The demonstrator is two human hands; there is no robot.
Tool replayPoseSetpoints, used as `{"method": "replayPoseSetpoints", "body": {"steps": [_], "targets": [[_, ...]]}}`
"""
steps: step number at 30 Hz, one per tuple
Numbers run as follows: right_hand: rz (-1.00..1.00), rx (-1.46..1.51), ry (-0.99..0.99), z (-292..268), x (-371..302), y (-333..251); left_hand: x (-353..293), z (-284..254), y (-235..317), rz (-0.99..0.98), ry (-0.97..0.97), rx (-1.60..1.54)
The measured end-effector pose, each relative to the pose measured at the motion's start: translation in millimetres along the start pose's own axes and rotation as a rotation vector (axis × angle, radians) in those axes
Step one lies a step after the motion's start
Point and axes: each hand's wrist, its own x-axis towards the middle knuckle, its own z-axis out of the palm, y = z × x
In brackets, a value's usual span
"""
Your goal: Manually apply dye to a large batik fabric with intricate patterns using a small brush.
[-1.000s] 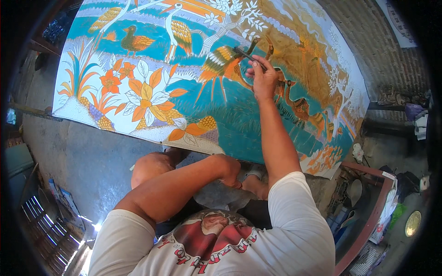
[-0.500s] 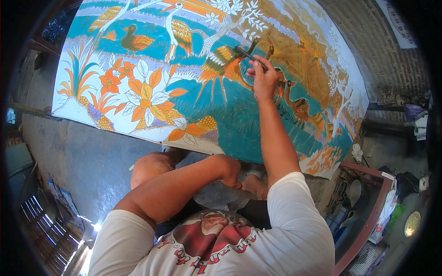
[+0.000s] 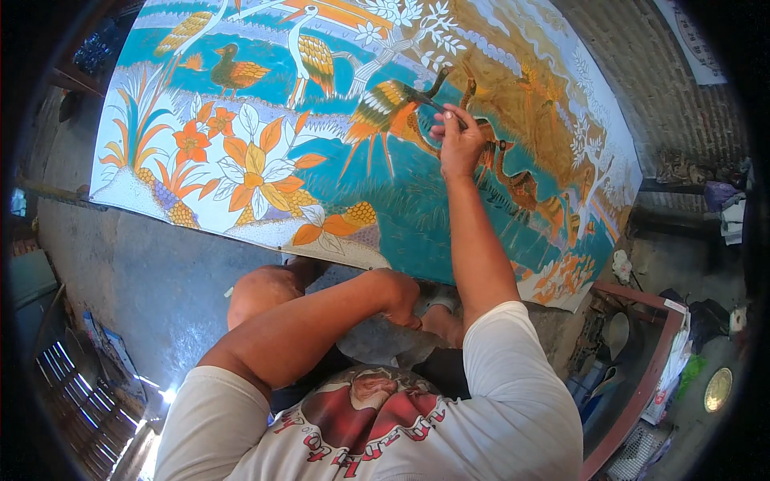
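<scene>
A large painted sheet spreads before me, covered with birds, leaves and flowers in teal, orange, brown and white. My right hand pinches a slim dark paintbrush over the upper middle of the sheet. The brush points up and left, its tip by the neck of a crane with brown and white wing feathers and an orange underside. Whether the tip touches the surface cannot be made out. My left hand hangs bent at the wrist below the sheet's near edge, beside my foot; its fingers are mostly hidden.
Grey floor lies under and left of the sheet. A reddish-brown wooden frame stands at the right, with a pan and papers around it. A corrugated wall rises behind the far right edge. My bent knee is below the sheet.
My right hand has shifted and turned slightly, so the brush lies slimmer and lower against the crane. My left hand has stayed in place.
</scene>
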Motion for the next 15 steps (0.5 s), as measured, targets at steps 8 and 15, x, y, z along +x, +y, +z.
{"method": "replayPoseSetpoints", "body": {"steps": [8,15], "targets": [[0.078,0.040,0.005,-0.4,-1.9,-0.9,-2.8,-4.8,2.5,-0.028,-0.042,-0.013],[0.019,0.089,0.023,0.3,-2.7,-4.1,-1.6,1.0,-0.6,-0.018,-0.010,-0.012]]}}
